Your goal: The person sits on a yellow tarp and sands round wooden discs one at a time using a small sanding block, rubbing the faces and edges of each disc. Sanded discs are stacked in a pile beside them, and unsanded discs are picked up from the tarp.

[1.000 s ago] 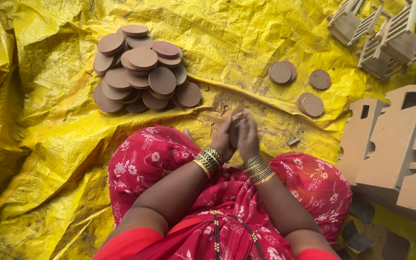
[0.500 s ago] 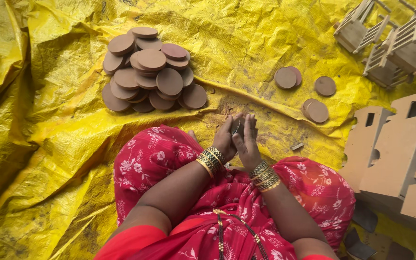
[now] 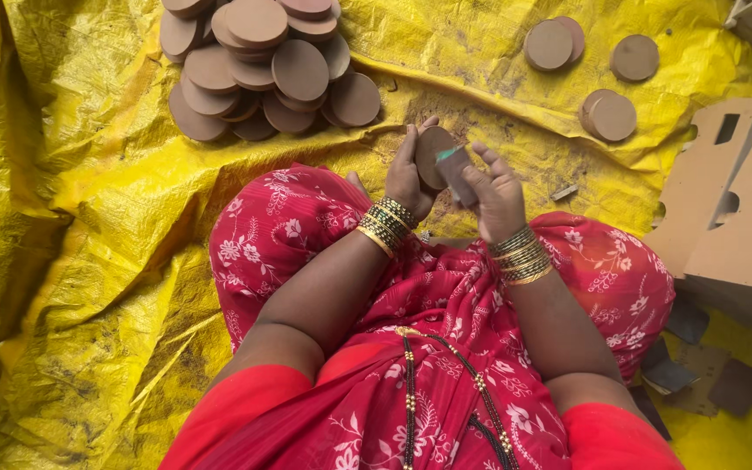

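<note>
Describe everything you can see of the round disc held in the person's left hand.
The disc is flat, round and brown, seemingly wood or pressed board, with a smooth face. The left hand holds it upright above the lap, fingers around its left edge. The right hand presses a small grey piece against its right edge, hiding that part.

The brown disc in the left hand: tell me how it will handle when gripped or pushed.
The brown disc looks thin, flat and rigid, probably light, since the left hand holds it by its edges alone. Set on edge it could roll, being round; laid flat it should stay, as the heap of discs does on the yellow sheet.
</note>
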